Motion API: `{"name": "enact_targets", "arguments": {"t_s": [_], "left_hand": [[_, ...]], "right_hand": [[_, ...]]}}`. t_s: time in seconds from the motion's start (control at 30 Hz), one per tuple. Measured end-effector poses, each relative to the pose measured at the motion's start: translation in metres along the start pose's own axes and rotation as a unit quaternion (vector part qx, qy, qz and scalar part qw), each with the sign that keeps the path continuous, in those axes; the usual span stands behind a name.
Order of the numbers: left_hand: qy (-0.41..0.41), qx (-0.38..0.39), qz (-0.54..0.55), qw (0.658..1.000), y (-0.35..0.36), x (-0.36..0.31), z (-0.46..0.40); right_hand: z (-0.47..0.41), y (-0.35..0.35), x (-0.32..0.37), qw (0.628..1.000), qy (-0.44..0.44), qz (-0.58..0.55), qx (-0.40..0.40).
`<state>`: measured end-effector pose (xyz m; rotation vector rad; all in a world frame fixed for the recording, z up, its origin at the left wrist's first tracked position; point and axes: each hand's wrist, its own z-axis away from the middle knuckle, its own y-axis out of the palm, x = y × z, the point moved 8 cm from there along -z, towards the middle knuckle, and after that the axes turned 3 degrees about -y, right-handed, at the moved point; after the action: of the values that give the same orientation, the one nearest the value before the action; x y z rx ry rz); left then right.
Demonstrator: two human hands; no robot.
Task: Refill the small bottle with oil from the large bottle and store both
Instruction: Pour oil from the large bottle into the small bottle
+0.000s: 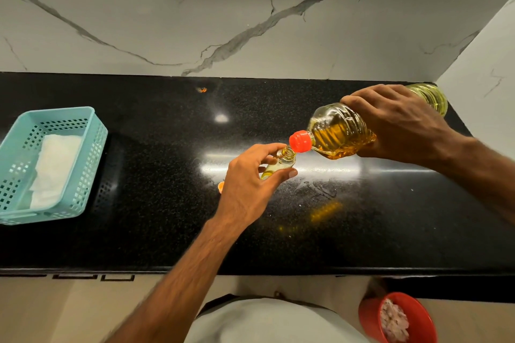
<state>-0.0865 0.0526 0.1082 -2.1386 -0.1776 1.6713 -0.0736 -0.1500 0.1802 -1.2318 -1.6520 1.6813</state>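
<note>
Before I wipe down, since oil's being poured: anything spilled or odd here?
Yes. A smeared wet patch lies on the black counter just right of the small bottle, possibly oil. The large bottle shows its orange cap.

Teal basket [92,147], red bowl [370,315]

Your work surface was a black speckled countertop [156,164] with a glossy finish, set against a white veined marble wall. At its left end rested a teal perforated basket [92,145], holding a folded white cloth [55,167]. A small orange object [221,186], mostly hidden, lay on the counter near its centre. A wet-looking smear [320,189] marked the surface right of centre.
</note>
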Motion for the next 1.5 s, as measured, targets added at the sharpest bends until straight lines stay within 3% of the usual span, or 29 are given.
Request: {"name": "enact_targets", "arguments": {"t_s": [1.5], "left_hand": [[-0.014, 0.0, 0.018, 1.0, 0.0025, -0.0002, -0.0015]], "right_hand": [[-0.0063, -0.0084, -0.0032, 0.999, -0.016, 0.034, 0.004]]}}
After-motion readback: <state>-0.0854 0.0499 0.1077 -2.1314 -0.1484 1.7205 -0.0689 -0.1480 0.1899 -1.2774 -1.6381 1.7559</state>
